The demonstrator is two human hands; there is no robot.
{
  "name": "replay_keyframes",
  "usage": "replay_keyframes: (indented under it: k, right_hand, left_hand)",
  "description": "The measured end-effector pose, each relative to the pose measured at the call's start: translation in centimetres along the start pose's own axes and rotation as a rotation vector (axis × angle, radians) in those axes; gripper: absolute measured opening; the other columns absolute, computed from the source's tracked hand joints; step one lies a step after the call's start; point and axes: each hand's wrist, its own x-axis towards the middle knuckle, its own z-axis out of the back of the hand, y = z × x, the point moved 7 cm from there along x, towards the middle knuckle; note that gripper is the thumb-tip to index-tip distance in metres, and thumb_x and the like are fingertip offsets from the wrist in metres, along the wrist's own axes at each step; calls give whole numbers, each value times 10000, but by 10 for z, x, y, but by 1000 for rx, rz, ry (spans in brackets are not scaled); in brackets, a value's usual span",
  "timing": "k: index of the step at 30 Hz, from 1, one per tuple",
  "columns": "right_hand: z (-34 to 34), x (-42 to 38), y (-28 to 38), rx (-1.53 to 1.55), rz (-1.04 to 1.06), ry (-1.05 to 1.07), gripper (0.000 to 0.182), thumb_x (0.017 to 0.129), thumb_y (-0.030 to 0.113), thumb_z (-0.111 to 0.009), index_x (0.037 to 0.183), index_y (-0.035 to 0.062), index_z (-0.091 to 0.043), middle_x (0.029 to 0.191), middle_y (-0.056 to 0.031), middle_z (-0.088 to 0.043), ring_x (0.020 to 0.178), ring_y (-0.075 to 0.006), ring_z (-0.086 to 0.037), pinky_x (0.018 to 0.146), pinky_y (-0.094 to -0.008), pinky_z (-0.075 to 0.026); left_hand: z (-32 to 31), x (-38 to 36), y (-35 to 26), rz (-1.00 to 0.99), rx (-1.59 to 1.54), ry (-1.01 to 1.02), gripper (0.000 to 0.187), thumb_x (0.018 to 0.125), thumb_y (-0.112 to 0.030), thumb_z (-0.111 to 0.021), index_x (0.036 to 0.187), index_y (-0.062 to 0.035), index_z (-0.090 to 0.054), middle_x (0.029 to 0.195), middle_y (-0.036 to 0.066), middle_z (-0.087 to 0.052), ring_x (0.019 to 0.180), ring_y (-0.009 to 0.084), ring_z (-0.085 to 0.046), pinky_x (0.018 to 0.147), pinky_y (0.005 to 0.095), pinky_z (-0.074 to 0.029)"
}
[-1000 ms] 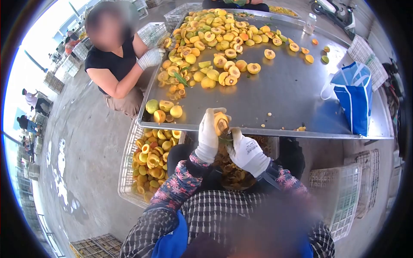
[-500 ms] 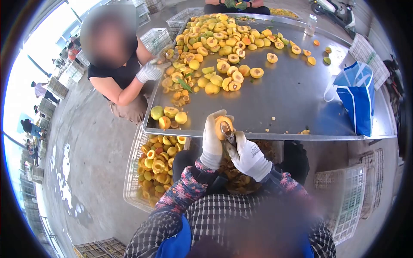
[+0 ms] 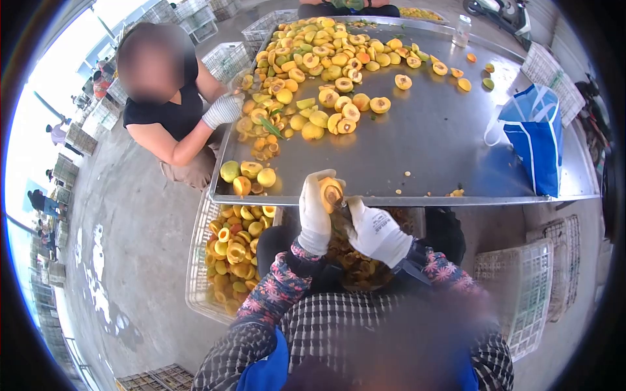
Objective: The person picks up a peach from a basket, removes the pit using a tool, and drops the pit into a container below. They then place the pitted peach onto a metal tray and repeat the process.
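Observation:
In its white glove, my left hand (image 3: pixel 315 212) is closed around a yellow peach half (image 3: pixel 331 192), whose cut face with a brown pit hollow is turned to the right. Also gloved, my right hand (image 3: pixel 378 229) is closed on a metal pitting tool (image 3: pixel 340 206) just beside the peach; its exact shape is partly hidden by the fingers. Both hands are at the front edge of the metal table (image 3: pixel 391 163). Under them, a container of peach scraps (image 3: pixel 358 260) shows between my knees.
A heap of peach halves (image 3: pixel 319 58) covers the table's far left. Below stands a crate of peach halves (image 3: pixel 235 254). A co-worker's gloved hand (image 3: pixel 223 111) is at the left edge. A blue bag (image 3: pixel 535 140) and a jar (image 3: pixel 462 31) stand right. Crates (image 3: pixel 515 293) stand lower right.
The pitting tool has come away from the peach's cut face, and my right hand has dropped slightly. My left hand still grips the peach. The view has shifted a little.

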Motion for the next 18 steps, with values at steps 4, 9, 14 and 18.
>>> replay_keyframes:
  k: [4,9,14,18]
  right_hand:
    - [-15,-1,-4,254,27,-65,350,898,190,-590,1154,5,-440,784,-228,-614,690,-436,-617,591,-495,-480]
    - [-21,-2,-18,207,-54,31,262,943,153,-551,1137,6,-451,813,-220,-616,759,-428,-621,635,-473,-483]
    - [-2,1,-6,423,2,-37,207,977,149,-524,1096,-6,-453,817,-210,-584,750,-399,-592,642,-417,-472]
    - [-16,0,-11,585,-48,-64,265,998,194,-520,1155,-10,-455,777,-77,-556,645,-183,-533,589,-331,-443]
  left_hand:
    - [0,-1,-2,-82,37,-51,421,1053,-369,-327,1157,-18,-535,970,128,-641,855,176,-610,769,290,-521]
    - [4,6,-1,15,231,92,439,1054,-373,-301,1141,-24,-552,967,142,-646,843,200,-630,822,310,-527]
    - [2,10,3,52,-129,-16,463,1047,-400,-351,1212,-4,-524,905,115,-659,878,200,-629,811,305,-513]
    - [-7,4,-17,-307,11,-8,410,1043,-360,-394,1102,-2,-584,889,134,-661,823,237,-639,774,336,-526]
